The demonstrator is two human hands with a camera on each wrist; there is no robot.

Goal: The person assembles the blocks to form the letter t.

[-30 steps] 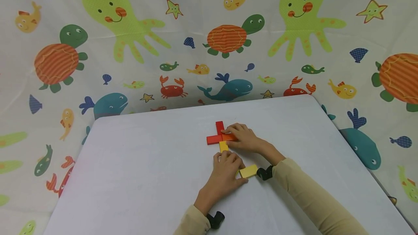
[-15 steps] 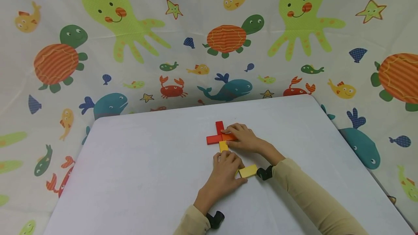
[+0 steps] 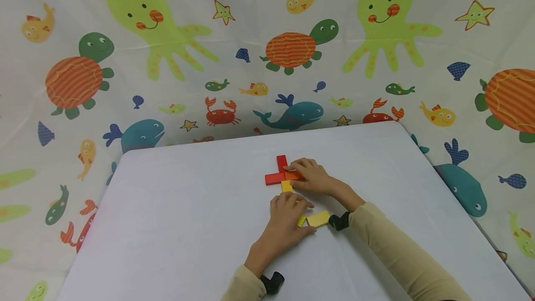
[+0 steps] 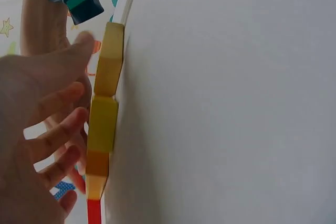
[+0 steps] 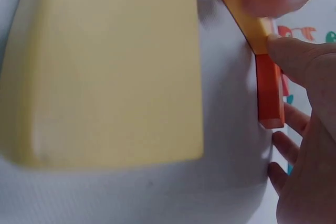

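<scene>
In the head view, wooden blocks lie in a cross: one red block [image 3: 282, 161] at the far end, another red block [image 3: 274, 179] at left, an orange block [image 3: 293, 175] at right and an amber block [image 3: 286, 186] nearest. My right hand [image 3: 313, 178] holds the orange block between thumb and index finger. My left hand [image 3: 284, 219] hovers over the near blocks, fingers spread and loosely bent; the left wrist view shows its fingertips [image 4: 80, 114] apart from them. Partly under it is a yellow-green block [image 3: 301, 220], and a pale yellow block [image 3: 318, 219] slants to its right.
The blocks lie on a white table [image 3: 188, 226]. A cloth [image 3: 242, 22] printed with sea animals hangs behind it. A black wrist camera [image 3: 339, 221] on the right sleeve sits close to the pale yellow block, which looms large in the right wrist view.
My left hand has shifted slightly left and its fingers have loosened and lifted, baring more of the yellow-green block. The right hand and the cross have stayed in place.
</scene>
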